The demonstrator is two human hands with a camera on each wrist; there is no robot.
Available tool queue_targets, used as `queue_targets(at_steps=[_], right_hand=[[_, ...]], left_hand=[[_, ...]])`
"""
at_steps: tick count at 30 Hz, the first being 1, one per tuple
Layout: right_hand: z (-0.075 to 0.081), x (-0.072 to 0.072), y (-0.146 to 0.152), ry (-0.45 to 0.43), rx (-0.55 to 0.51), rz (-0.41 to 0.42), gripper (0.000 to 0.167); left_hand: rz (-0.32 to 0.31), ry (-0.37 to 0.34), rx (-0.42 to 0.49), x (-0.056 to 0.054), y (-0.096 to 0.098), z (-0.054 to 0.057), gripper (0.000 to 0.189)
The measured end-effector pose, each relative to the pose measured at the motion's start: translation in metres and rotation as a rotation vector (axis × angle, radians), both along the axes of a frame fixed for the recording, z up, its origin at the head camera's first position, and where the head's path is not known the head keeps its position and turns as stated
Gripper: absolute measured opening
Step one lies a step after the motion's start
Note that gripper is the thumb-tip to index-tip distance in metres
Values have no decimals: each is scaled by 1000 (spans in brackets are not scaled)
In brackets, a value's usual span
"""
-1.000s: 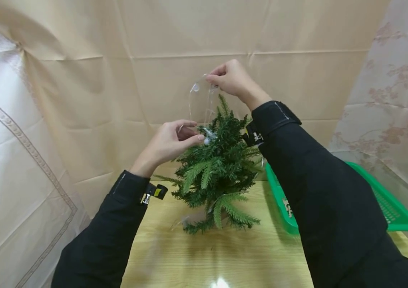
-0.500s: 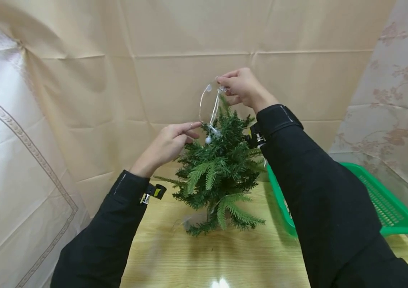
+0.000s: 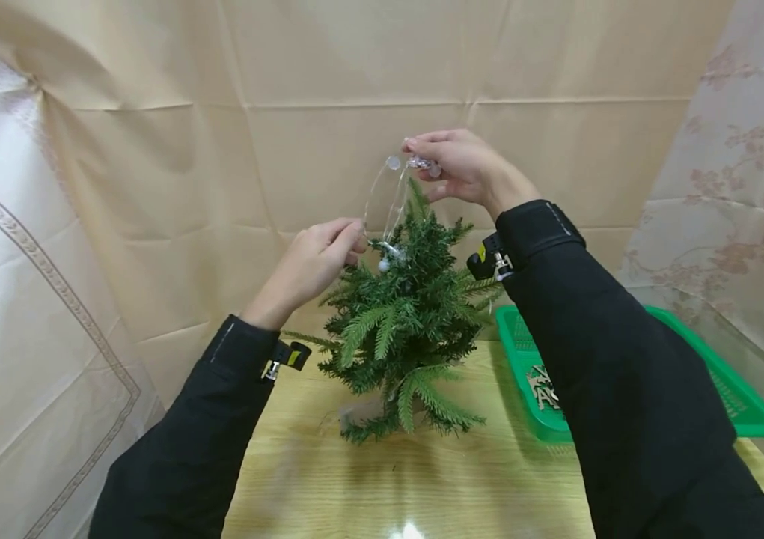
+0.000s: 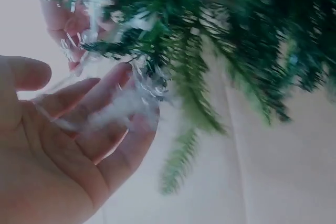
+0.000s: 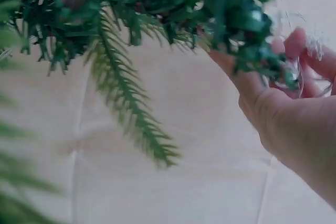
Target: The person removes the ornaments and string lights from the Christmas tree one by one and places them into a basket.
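A small artificial Christmas tree (image 3: 402,322) stands on the table in front of me. Clear string lights (image 3: 393,162) with thin wire and round bulbs run over its upper left side. My right hand (image 3: 465,165), beside the treetop, pinches a gathered bunch of the lights. Lower on the left, thumb and fingers of my left hand (image 3: 317,258) come together on a wire strand. In the left wrist view, blurred wire (image 4: 113,111) crosses that hand's curved fingers. A green branch (image 5: 241,30) partly hides my right fingers in the right wrist view.
To the right is a green plastic basket (image 3: 755,427) with pale cut-out pieces (image 3: 545,391) inside, partly covered by my right sleeve. A beige cloth (image 3: 186,172) hangs behind the wooden table (image 3: 328,479).
My right hand has shifted slightly right, with more lights gathered in its fingers. My left thumb and fingers, apart a second ago, have drawn together on the strand. The tree stays in place.
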State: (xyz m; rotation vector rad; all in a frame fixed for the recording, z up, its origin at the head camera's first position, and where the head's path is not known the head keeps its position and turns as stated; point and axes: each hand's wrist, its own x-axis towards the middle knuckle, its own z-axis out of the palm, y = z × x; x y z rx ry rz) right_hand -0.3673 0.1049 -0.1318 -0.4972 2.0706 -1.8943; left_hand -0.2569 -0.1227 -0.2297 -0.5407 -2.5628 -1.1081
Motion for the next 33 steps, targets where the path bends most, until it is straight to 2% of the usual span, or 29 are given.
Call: queue_targets(at_steps=[5, 9, 13, 18, 23, 26, 29, 30, 33], right_hand=[[0, 4, -1, 83, 90, 20, 33], [-6, 1, -3, 145, 187, -8, 39], [-13, -1, -5, 157, 232, -44, 42], [-18, -5, -3, 100, 152, -114, 37], [-21, -8, 3, 24, 37, -141, 24], [-21, -10, 10, -18, -16, -129, 23], [-21, -10, 20, -45, -52, -96, 23], [-21, -10, 23, -51, -57, -80, 24], [-22, -11, 31, -34, -12, -29, 26]], left_hand=[[-40, -4, 77, -1, 3, 11, 35], [-72, -76, 202, 0, 3, 14, 25], [-105, -160, 354, 1, 8, 19, 30], [-140, -221, 527, 5, 23, 33, 42], [-150, -297, 646, 9, 43, 60, 49], [-186, -285, 628, 13, 59, 72, 49], [-236, -241, 556, 17, 77, 77, 49], [-248, -218, 509, 18, 83, 76, 49], [-231, -151, 340, 19, 97, 72, 46]])
